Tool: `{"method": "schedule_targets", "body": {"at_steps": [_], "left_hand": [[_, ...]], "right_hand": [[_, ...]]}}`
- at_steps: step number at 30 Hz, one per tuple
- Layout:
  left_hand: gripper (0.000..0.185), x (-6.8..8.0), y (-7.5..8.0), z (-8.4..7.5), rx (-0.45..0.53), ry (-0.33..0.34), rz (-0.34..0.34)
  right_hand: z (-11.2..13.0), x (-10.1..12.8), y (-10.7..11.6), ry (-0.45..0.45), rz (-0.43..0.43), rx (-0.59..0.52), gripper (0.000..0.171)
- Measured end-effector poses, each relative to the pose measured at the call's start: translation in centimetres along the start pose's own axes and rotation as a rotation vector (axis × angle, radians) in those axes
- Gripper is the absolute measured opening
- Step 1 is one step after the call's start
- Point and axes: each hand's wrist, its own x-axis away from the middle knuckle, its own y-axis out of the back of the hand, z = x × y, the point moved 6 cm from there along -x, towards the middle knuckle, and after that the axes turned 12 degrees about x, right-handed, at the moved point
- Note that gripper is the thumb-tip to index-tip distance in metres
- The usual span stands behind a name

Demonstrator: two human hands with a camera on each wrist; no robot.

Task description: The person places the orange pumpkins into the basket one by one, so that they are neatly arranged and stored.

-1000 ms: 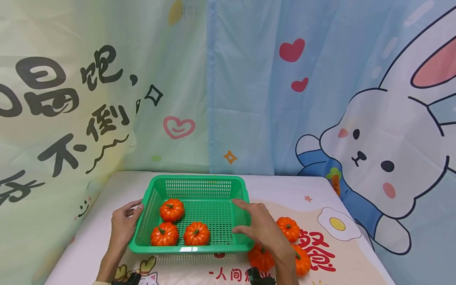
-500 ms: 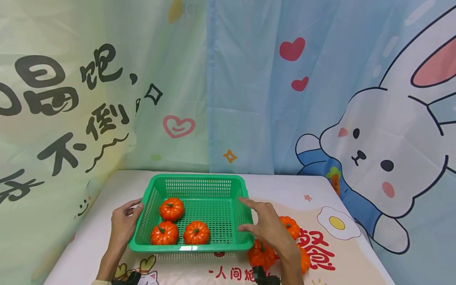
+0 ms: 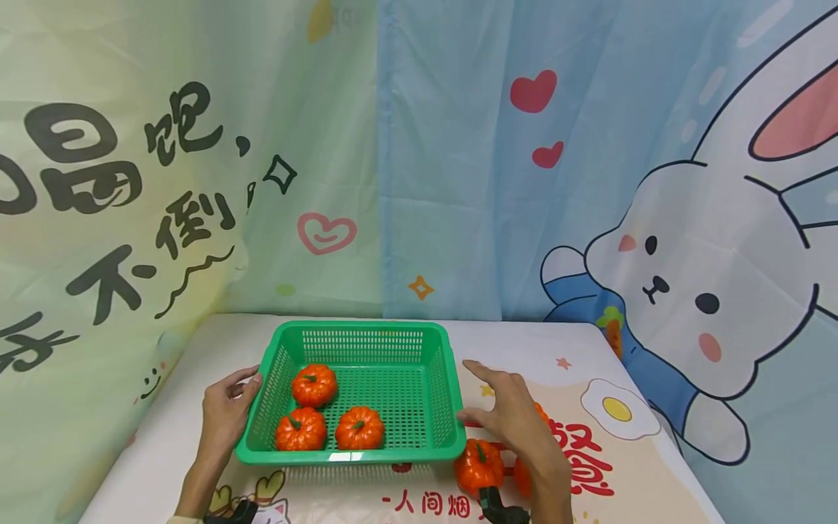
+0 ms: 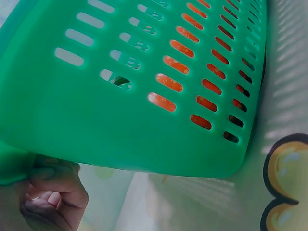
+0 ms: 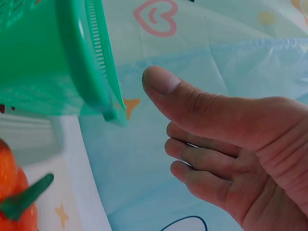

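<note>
Green plastic filled our left wrist view, where our left hand (image 4: pixel 43 199) curled under the basket (image 4: pixel 125 96) rim, a grip the head view hid. Lower centre, the basket (image 3: pixel 356 342) held three pumpkins (image 3: pixel 358 428). Our right hand (image 3: pixel 513 418) hovered empty, fingers apart, beside "一人间烟" (image 3: pixel 425 504).
</note>
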Motion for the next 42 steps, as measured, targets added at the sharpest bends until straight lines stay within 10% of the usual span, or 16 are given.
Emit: {"method": "schedule_targets", "body": {"at_steps": [42], "left_hand": [[0.038,-0.2,0.1,0.5,0.006,0.037,0.009]], "right_hand": [[-8.4,1.6,0.2,-0.271,0.05,0.107,0.093]]}}
